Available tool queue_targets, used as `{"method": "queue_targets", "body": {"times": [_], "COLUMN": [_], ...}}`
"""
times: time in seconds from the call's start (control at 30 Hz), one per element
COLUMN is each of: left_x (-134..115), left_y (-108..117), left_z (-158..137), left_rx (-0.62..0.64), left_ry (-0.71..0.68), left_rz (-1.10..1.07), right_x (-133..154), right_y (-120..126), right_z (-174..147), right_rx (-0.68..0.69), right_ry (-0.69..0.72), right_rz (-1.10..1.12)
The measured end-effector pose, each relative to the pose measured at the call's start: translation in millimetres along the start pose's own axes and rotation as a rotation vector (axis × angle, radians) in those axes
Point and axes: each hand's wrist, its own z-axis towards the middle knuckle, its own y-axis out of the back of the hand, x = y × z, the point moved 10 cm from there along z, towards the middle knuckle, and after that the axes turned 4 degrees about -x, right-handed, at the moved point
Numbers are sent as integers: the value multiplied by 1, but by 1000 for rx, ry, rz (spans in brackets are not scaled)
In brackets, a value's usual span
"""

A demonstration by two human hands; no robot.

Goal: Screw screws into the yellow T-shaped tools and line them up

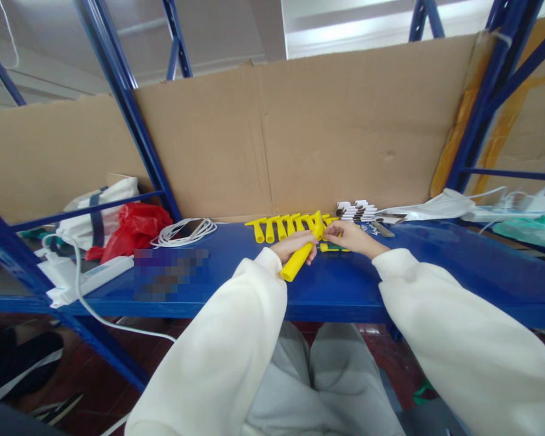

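Note:
A yellow plastic piece (297, 261), a round tube with a crosspiece at its far end, is gripped by my left hand (295, 243). Its tube end points down toward me. My right hand (353, 237) is closed at the crosspiece end, fingertips pinched; anything between them is too small to make out. Several similar yellow pieces (270, 231) lie in a row behind my left hand. Below my right hand lies a small yellow and green item (329, 247), partly covered. Stacked white and dark pieces (356, 211) sit just behind my right hand.
The blue table (336, 290) backs onto a cardboard sheet (318, 133). A coiled white cable (186, 232), red bag (134, 227) and power strip (95, 278) lie left. A metal tool (382, 229) and white bag (440, 204) lie right. Blue posts (140, 127) stand nearby.

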Motion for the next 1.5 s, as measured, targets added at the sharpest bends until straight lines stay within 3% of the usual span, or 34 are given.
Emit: {"method": "queue_targets", "body": {"times": [0.33, 0.77, 1.27, 1.5], "left_x": [-1, 0, 1, 1], "left_y": [-5, -4, -7, -3], "left_z": [-1, -3, -1, 0], "left_rx": [67, 64, 112, 45], "left_ry": [-30, -3, -24, 5], "left_rz": [4, 43, 67, 42], "right_x": [-4, -5, -2, -3], "right_y": [-2, -3, -3, -2], "right_z": [-2, -4, -4, -3], "right_rx": [18, 48, 65, 48], "right_ry": [-56, -113, -102, -114], "right_rz": [30, 39, 12, 40]}}
